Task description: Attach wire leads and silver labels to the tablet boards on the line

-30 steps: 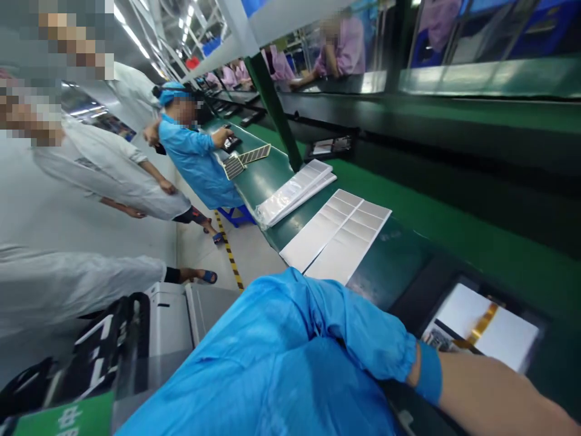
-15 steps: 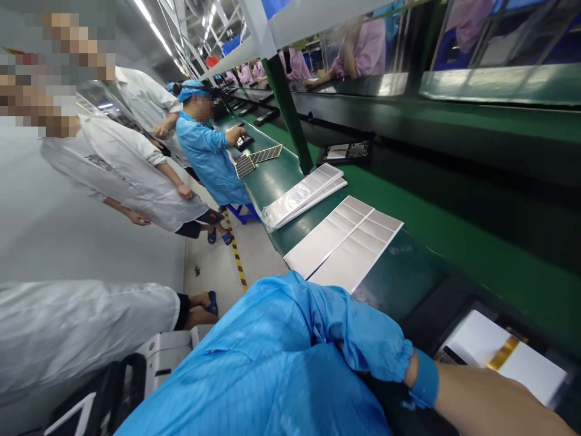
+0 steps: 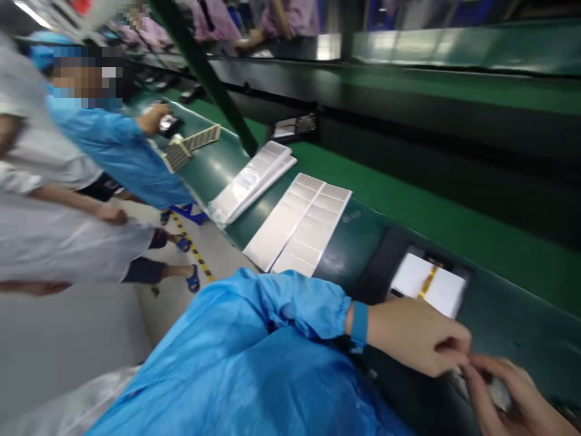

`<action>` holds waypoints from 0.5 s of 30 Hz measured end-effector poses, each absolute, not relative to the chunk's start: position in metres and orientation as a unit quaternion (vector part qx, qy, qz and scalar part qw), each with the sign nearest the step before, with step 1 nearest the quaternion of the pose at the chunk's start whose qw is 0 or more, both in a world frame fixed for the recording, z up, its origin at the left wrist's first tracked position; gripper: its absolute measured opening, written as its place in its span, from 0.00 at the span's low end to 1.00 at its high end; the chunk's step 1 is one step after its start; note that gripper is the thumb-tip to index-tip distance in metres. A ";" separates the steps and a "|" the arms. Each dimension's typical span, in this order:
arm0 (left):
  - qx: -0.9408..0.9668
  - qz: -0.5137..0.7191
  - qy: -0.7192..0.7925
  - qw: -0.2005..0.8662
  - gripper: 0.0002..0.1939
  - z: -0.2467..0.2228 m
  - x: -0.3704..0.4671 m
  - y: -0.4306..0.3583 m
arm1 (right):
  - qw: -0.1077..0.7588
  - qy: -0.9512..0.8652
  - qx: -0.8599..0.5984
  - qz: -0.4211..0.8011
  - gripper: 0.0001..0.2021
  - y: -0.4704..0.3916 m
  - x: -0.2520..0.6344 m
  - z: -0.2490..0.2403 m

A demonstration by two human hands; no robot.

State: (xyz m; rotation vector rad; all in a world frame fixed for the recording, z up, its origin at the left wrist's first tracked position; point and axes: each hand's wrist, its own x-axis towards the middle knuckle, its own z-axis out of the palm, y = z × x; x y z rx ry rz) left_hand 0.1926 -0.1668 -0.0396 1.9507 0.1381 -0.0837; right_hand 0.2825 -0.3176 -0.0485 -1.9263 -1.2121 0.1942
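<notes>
My left hand (image 3: 420, 336), with a blue wrist strap (image 3: 359, 324), is closed in a pinch. Its fingertips meet those of my right hand (image 3: 512, 390) at the lower right. My right hand is also closed, and a small pale, shiny piece shows among its fingers, too blurred to name. Just beyond my left hand lies an opened tablet-like device (image 3: 447, 293) with white battery-like panels and a gold tape strip across them. Part of the device is hidden behind that hand.
Silver sticker sheets (image 3: 297, 224) and a wrapped stack of sheets (image 3: 254, 181) lie on the green bench (image 3: 363, 239). Another opened device (image 3: 290, 127) sits farther back. A green post (image 3: 213, 79) rises at the bench. A blue-sleeved co-worker (image 3: 109, 139) works at left; people in white stand behind.
The view has swung right, so bench items and co-workers appear farther left. Both my hands now show together at lower right; earlier only my left forearm and part of that hand showed.
</notes>
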 end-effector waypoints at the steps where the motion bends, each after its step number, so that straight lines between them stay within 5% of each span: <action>1: 0.834 -0.018 0.065 0.547 0.07 -0.042 0.187 -0.168 | 0.406 -0.499 -0.762 0.071 0.05 -0.334 0.293 -0.046; 15: 0.734 -0.013 0.250 0.631 0.11 -0.044 0.135 -0.152 | 0.435 -0.514 -0.727 0.137 0.07 -0.327 0.275 -0.057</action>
